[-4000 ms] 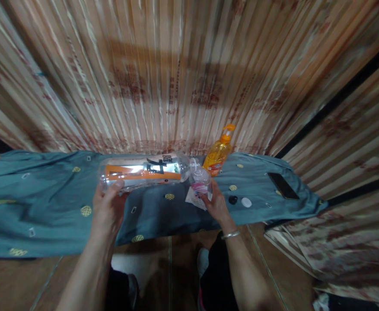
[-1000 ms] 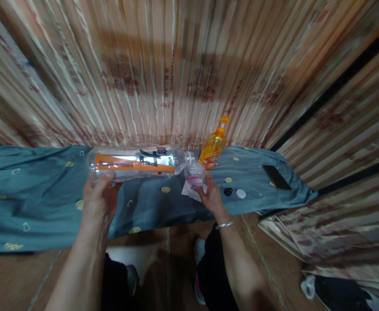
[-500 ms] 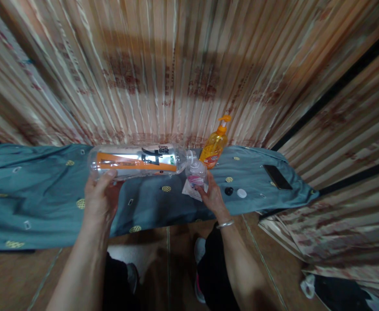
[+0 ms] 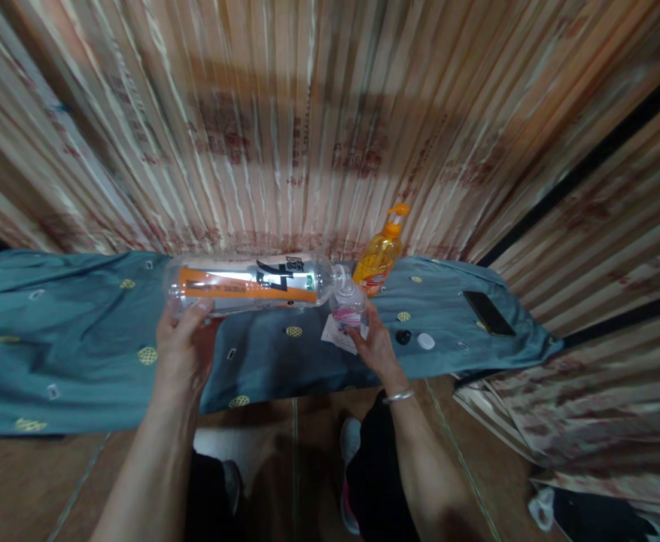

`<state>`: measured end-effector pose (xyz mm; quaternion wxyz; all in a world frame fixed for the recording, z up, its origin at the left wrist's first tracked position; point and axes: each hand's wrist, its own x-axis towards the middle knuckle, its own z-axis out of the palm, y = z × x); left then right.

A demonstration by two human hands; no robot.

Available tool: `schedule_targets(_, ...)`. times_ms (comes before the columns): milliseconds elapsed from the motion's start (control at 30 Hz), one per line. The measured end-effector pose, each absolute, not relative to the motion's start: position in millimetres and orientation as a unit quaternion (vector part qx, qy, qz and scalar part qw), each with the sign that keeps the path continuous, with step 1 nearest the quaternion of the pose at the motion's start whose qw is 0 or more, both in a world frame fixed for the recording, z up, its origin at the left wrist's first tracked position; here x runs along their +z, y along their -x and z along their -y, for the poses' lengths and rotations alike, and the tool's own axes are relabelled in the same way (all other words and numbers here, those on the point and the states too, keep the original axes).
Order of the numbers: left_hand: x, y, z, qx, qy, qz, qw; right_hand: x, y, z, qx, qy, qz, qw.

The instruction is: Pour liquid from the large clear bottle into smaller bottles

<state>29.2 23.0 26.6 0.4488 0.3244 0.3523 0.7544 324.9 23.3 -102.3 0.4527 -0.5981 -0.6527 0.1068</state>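
My left hand (image 4: 188, 339) is closed around the base end of a large clear plastic bottle (image 4: 244, 284) with an orange, white and black label. The bottle lies almost level in the air, its neck pointing right. In my right hand (image 4: 375, 345) is a small clear bottle (image 4: 348, 301) with a pink label, held upright. The large bottle's mouth meets the small bottle's top; whether they touch I cannot tell. Any liquid inside is too faint to make out. Below the small bottle lies a white paper (image 4: 338, 337).
Behind my right hand stands a yellow pump bottle (image 4: 378, 260). A black cap (image 4: 402, 336), a white cap (image 4: 426, 341) and a dark phone (image 4: 488, 313) lie to the right on the teal cloth (image 4: 98, 324). A patterned curtain (image 4: 273, 135) hangs behind.
The whole scene sits slightly farther right in view. Both hands keep hold of their bottles, and the two bottle mouths stay together with hardly any change.
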Motion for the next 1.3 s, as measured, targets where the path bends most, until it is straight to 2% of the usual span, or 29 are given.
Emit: schedule_targets(1300, 27.2, -32.7, -24.8, 0.766, -0.295, -0.336, 0.463, -105.1, -325.4, -23.1, 0.107, 0.602, 0.650, 0.451)
